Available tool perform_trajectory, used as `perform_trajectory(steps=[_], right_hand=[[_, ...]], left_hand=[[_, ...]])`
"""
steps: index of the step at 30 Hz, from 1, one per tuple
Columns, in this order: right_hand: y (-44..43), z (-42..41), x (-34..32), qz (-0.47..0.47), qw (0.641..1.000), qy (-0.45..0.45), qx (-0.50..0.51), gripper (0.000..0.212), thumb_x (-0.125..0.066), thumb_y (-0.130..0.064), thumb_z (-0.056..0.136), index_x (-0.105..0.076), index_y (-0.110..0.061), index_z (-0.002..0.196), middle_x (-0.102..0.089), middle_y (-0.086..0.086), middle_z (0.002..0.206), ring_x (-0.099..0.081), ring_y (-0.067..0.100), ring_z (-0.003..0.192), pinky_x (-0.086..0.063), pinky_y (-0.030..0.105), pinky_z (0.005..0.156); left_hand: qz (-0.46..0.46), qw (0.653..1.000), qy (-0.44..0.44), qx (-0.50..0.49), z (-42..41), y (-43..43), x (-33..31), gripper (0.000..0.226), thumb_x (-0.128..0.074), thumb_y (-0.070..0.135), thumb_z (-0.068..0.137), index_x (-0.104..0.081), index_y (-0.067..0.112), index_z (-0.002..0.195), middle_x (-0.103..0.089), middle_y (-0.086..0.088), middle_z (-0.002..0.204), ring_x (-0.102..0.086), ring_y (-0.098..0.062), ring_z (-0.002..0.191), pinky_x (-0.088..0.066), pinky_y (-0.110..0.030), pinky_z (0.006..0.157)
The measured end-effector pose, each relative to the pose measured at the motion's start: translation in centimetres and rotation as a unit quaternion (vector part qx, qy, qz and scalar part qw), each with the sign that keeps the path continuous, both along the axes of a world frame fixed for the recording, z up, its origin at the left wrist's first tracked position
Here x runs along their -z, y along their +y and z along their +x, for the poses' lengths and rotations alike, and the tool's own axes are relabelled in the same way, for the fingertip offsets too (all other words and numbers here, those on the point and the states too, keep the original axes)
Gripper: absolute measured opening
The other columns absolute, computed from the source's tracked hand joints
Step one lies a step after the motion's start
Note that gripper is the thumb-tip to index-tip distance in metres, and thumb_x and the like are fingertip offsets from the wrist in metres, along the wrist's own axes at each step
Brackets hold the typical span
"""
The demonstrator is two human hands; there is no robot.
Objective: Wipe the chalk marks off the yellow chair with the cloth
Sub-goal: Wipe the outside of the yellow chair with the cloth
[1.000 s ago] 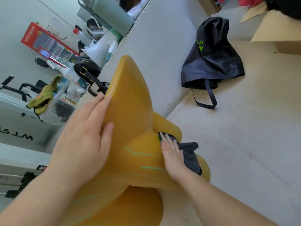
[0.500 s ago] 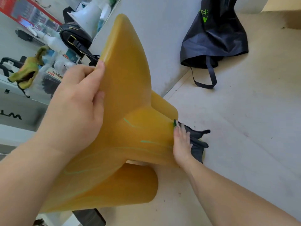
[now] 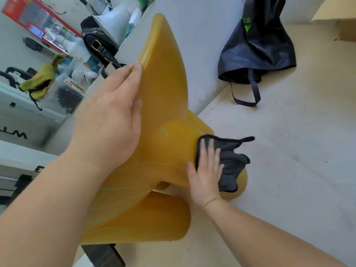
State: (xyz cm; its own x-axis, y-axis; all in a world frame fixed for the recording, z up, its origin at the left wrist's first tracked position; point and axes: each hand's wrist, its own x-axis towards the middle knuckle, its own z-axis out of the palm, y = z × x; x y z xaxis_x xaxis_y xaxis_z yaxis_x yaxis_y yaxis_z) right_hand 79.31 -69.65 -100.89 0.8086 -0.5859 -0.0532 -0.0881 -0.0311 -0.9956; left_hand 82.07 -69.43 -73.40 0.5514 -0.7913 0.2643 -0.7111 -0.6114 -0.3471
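Observation:
The yellow chair (image 3: pixel 165 97) fills the middle of the head view, its tall back rising toward the top. My left hand (image 3: pixel 111 120) lies flat against the back's left edge, fingers wrapped over the rim. A dark grey cloth (image 3: pixel 229 164) is pressed on the right end of the seat under my right hand (image 3: pixel 206 170), whose fingers are spread flat on it. Part of the cloth hangs loose past the seat edge. Green chalk marks (image 3: pixel 163 130) show on the seat, with fainter green lines lower down toward me.
A black bag with green print (image 3: pixel 258 45) lies on the pale floor (image 3: pixel 298 151) against the white wall at upper right. A cardboard box (image 3: pixel 339 18) sits in the far right corner. A cluttered shelf with a black handbag (image 3: pixel 98 45) and yellow-green gloves (image 3: pixel 42 79) stands at left.
My right hand has slid the cloth back up onto the seat's right end after dipping off its edge. The view has shifted, and my left hand has opened flatter on the chair back.

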Motion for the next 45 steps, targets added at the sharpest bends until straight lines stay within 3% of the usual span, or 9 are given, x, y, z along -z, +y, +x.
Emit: perform_trajectory(steps=[2,4,8,14,23,29,38,42,45], right_hand=[[-0.1,0.2,-0.1,0.068,0.996,0.059,0.005,0.084,-0.005,-0.081,0.08,0.015,-0.047,0.153,0.019,-0.009,0.17,0.022,0.025,0.156,0.002,0.066,0.122],[0.3,-0.2,-2.5,0.067,0.997,0.043,-0.006,0.094,-0.005,-0.082,0.077,0.019,-0.039,0.157,0.024,-0.008,0.169,0.026,0.027,0.154,0.004,0.066,0.122],[1.2,-1.7,-10.0,-0.018,0.991,-0.119,-0.057,0.102,0.009,-0.095,0.072,0.024,-0.038,0.157,0.035,-0.016,0.163,0.04,0.019,0.148,0.023,0.055,0.119],[-2.3,0.6,-12.6,-0.091,0.965,-0.242,-0.047,0.097,0.0,-0.092,0.079,0.02,-0.04,0.158,0.028,-0.012,0.168,0.028,0.02,0.155,0.01,0.061,0.123],[1.1,-1.7,-5.2,-0.13,0.987,-0.077,-0.052,0.1,-0.003,-0.093,0.082,0.024,-0.033,0.158,0.032,-0.007,0.167,0.032,0.024,0.153,0.004,0.064,0.123],[-1.2,-0.4,-11.5,-0.093,0.978,-0.167,-0.082,0.099,0.005,-0.096,0.072,0.032,-0.043,0.15,0.04,-0.016,0.161,0.037,0.018,0.15,0.019,0.058,0.12],[-10.7,4.8,-9.7,-0.09,0.98,-0.172,-0.045,0.084,-0.009,-0.076,0.085,0.007,-0.04,0.16,0.012,-0.015,0.171,0.01,0.016,0.158,0.007,0.054,0.123],[-10.8,4.6,-4.5,-0.036,0.996,-0.078,-0.019,0.073,-0.006,-0.071,0.085,0.004,-0.051,0.155,0.009,-0.018,0.171,0.013,0.016,0.158,0.007,0.056,0.124],[-10.1,3.7,-1.1,0.081,0.996,0.032,-0.012,0.076,-0.004,-0.067,0.085,0.003,-0.049,0.158,0.011,-0.014,0.171,0.015,0.02,0.158,0.005,0.063,0.123]], left_hand=[[-0.012,1.0,0.023,-0.007,-0.9,1.9,-0.2,0.055,-0.042,0.018,0.102,-0.028,0.019,0.155,-0.035,0.002,0.157,-0.03,-0.015,0.143,-0.014,-0.011,0.113],[-0.03,0.999,0.033,-0.021,-1.8,4.3,-0.2,0.054,-0.039,0.026,0.103,-0.026,0.024,0.155,-0.04,0.004,0.153,-0.036,-0.015,0.138,-0.026,-0.022,0.112],[-0.062,0.998,0.011,-0.031,-2.8,7.2,0.3,0.054,-0.041,0.027,0.1,-0.033,0.02,0.153,-0.055,-0.002,0.139,-0.049,-0.017,0.122,-0.042,-0.034,0.096],[-0.109,0.994,0.024,-0.018,-3.3,6.7,0.3,0.048,-0.052,0.019,0.099,-0.043,0.02,0.147,-0.056,0.009,0.127,-0.054,-0.012,0.113,-0.047,-0.036,0.092],[-0.14,0.988,0.05,-0.052,-4.0,6.1,0.1,0.05,-0.054,0.016,0.097,-0.045,0.022,0.146,-0.057,0.01,0.112,-0.047,0.003,0.096,-0.045,-0.032,0.086],[-0.129,0.991,0.017,-0.04,-3.6,4.9,0.4,0.047,-0.054,0.01,0.096,-0.05,0.009,0.143,-0.067,-0.011,0.114,-0.054,-0.017,0.101,-0.041,-0.022,0.088],[-0.104,0.992,0.012,-0.068,-0.1,-5.1,-0.8,0.043,-0.053,0.018,0.096,-0.055,0.02,0.139,-0.068,-0.015,0.109,-0.06,-0.037,0.1,-0.047,-0.043,0.09],[-0.095,0.992,0.03,-0.082,1.2,-7.3,-1.3,0.031,-0.053,0.019,0.096,-0.062,0.017,0.125,-0.066,-0.012,0.107,-0.058,-0.034,0.102,-0.045,-0.034,0.083],[-0.07,0.992,0.044,-0.094,1.5,-7.3,-1.6,0.045,-0.051,0.022,0.099,-0.049,0.026,0.144,-0.063,-0.009,0.123,-0.055,-0.03,0.115,-0.04,-0.031,0.091]])
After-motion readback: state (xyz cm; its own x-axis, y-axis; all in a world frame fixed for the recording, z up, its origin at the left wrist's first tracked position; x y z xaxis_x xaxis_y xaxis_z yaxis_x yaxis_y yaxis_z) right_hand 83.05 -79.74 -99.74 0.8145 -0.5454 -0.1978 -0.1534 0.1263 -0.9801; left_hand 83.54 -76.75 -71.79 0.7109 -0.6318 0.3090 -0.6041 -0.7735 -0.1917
